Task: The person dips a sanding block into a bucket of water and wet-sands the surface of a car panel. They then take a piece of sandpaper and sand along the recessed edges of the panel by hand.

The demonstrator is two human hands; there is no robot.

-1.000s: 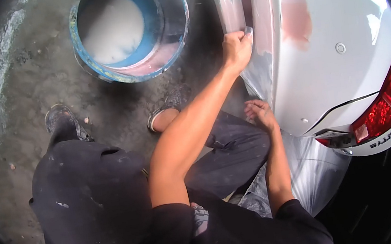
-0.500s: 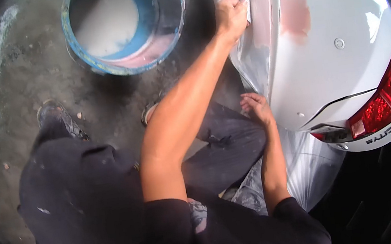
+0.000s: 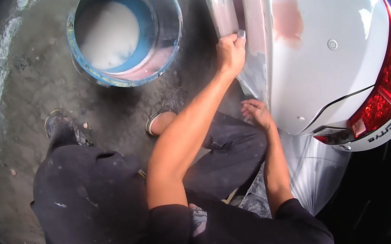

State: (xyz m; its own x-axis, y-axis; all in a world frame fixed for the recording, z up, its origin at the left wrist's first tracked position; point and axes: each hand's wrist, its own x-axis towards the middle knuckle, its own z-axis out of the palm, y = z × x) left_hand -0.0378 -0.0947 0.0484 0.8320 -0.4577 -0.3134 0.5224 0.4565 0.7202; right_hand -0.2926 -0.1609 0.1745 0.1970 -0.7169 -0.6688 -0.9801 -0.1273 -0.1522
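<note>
"One small grey piece (image 3: 241, 33) is being gripped; where exactly?"

"At the thumb side of the left hand (image 3: 231, 58), pinched between the thumb and curled fingers, beside a pale strip of bodywork (image 3: 254, 23) with pinkish areas. Whether the piece touches that surface, I can't tell."

"And the right hand (image 3: 257, 112)?"

"Lower, near the edge of the white car (image 3: 320, 76). Its fingers are slackly bent and slightly parted; contact with the car is hard to judge."

"What shows on the car itself?"

"A pinkish patch (image 3: 286, 18) on the white panel just past the strip, a small round fitting (image 3: 332, 44) farther over, then the red tail light (image 3: 389, 91) with dark lettering (image 3: 382, 134) near it."

"Under that corner?"

"Wrinkled, shiny plastic sheeting (image 3: 313, 170), beside the right forearm."

"And across from the car?"

"A blue bucket (image 3: 143, 35) on the grey floor (image 3: 19, 96), with milky white contents (image 3: 112, 36). Closer in come a dark shoe (image 3: 62, 124) and dark trousers (image 3: 87, 200) with pale specks."
</note>
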